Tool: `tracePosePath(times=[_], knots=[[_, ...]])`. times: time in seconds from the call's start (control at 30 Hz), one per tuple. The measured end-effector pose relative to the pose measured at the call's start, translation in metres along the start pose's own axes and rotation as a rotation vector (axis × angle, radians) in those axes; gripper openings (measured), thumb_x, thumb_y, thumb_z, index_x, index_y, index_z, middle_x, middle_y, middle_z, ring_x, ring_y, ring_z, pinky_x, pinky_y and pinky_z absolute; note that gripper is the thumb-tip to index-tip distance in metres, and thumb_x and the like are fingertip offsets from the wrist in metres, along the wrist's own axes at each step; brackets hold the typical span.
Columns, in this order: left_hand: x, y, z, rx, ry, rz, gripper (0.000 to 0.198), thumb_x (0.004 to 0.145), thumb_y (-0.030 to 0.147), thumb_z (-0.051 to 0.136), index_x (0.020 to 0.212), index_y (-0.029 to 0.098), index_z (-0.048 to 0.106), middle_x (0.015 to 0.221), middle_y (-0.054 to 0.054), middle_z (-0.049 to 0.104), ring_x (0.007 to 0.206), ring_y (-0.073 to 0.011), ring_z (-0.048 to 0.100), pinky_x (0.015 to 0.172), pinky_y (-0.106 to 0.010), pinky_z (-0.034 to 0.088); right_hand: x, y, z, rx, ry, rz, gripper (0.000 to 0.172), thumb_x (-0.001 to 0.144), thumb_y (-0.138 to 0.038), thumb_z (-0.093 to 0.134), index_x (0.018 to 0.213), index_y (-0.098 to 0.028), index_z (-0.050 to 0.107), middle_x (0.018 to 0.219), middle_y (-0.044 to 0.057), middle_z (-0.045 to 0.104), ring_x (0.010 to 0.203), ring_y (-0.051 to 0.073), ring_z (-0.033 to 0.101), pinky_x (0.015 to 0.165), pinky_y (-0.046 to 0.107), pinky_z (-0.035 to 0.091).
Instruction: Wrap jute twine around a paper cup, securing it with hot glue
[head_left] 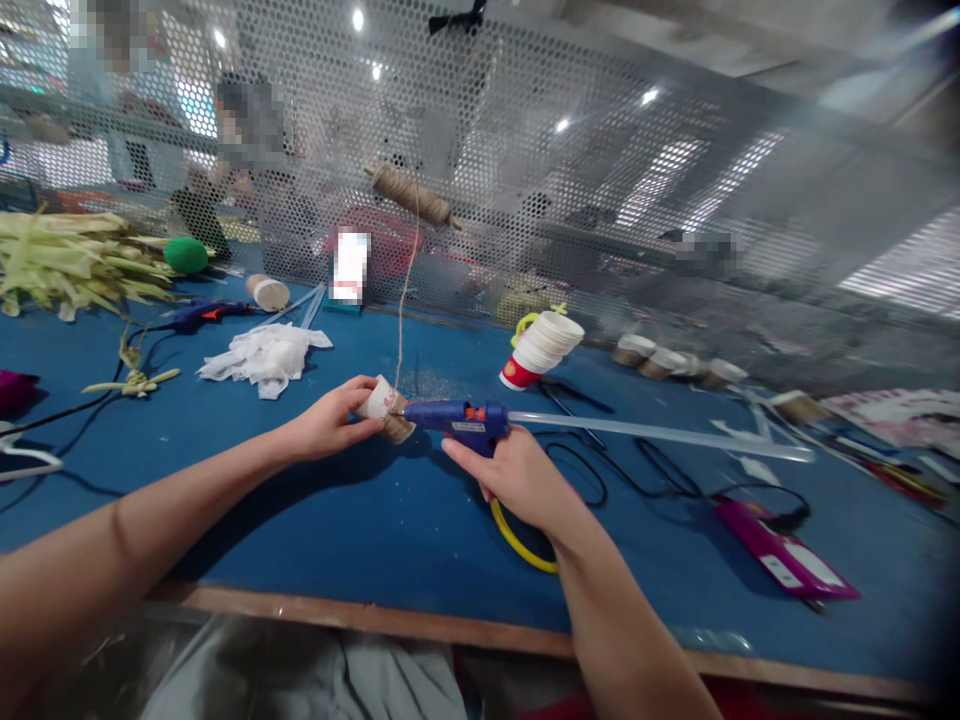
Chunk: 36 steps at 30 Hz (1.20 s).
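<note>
My left hand [330, 422] grips a small paper cup [380, 398], tilted, whose one end is wrapped in brown twine. From a twine spool [411, 194] hung on the mesh, a strand [402, 310] runs down to the cup. My right hand [517, 470] is closed round the handle of a blue glue gun [457, 418]. The gun's nozzle points left and meets the twine-wrapped part of the cup. A long clear glue stick [660, 435] sticks out of the gun's back.
A stack of white cups [544, 348] stands beyond the gun. White cloth [264, 358], another glue gun [202, 314] and husks [82, 255] are at left. A purple power strip [784, 555] with black cables lies right. Mesh [480, 180] rises behind the blue table [337, 540].
</note>
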<state>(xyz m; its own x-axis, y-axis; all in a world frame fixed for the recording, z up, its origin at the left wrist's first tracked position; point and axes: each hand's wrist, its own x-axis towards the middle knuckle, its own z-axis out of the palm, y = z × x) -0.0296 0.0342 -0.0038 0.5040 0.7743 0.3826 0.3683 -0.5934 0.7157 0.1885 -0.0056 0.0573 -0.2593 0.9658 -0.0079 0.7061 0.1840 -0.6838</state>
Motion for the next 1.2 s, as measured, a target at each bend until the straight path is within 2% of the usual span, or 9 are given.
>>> tracePosePath(times=[0.17,0.6,0.8,0.97,1.2], knots=[[-0.001,0.0,0.0,-0.004,-0.01,0.062,0.018,0.078,0.024,0.047,0.089,0.013,0.055,0.111,-0.012,0.048,0.103,-0.019,0.048,0.092,-0.032,0.037,0.002,0.006,-0.003,-0.03,0.055,-0.011,0.027,0.074,-0.039,0.052,0.059,-0.016,0.056,0.031,-0.003,0.044,0.032,0.012,0.046,0.041,0.023,0.04],[-0.002,0.002,0.001,-0.01,-0.025,0.085,0.017,0.078,0.024,0.047,0.089,0.013,0.054,0.11,-0.012,0.048,0.102,-0.02,0.049,0.09,-0.031,0.039,0.012,0.017,-0.004,0.001,0.028,-0.011,0.041,0.074,-0.043,0.05,0.042,-0.019,0.041,0.031,0.0,0.046,0.032,0.01,0.045,0.042,0.023,0.04],[-0.002,-0.001,0.0,-0.012,-0.028,0.076,0.017,0.078,0.024,0.048,0.089,0.013,0.054,0.111,-0.012,0.048,0.103,-0.0196,0.049,0.091,-0.032,0.038,0.008,0.015,-0.004,0.017,0.018,-0.004,0.037,0.074,-0.041,0.052,0.046,-0.018,0.044,0.03,-0.001,0.045,0.032,0.011,0.045,0.04,0.022,0.039],[-0.001,-0.002,0.001,0.024,0.0,0.015,0.019,0.078,0.026,0.047,0.088,0.012,0.055,0.108,-0.014,0.05,0.102,-0.021,0.049,0.092,-0.035,0.037,0.005,0.011,-0.003,0.031,-0.013,0.009,0.032,0.072,-0.041,0.053,0.052,-0.017,0.05,0.032,-0.002,0.046,0.032,0.01,0.046,0.04,0.022,0.04],[0.001,-0.002,0.0,0.093,-0.003,-0.009,0.024,0.079,0.029,0.044,0.095,0.017,0.056,0.101,-0.009,0.055,0.099,-0.0205,0.049,0.09,-0.035,0.038,0.001,0.001,0.003,0.075,-0.009,0.006,0.022,0.071,-0.037,0.056,0.064,-0.016,0.058,0.032,-0.005,0.043,0.03,0.01,0.044,0.038,0.023,0.04]])
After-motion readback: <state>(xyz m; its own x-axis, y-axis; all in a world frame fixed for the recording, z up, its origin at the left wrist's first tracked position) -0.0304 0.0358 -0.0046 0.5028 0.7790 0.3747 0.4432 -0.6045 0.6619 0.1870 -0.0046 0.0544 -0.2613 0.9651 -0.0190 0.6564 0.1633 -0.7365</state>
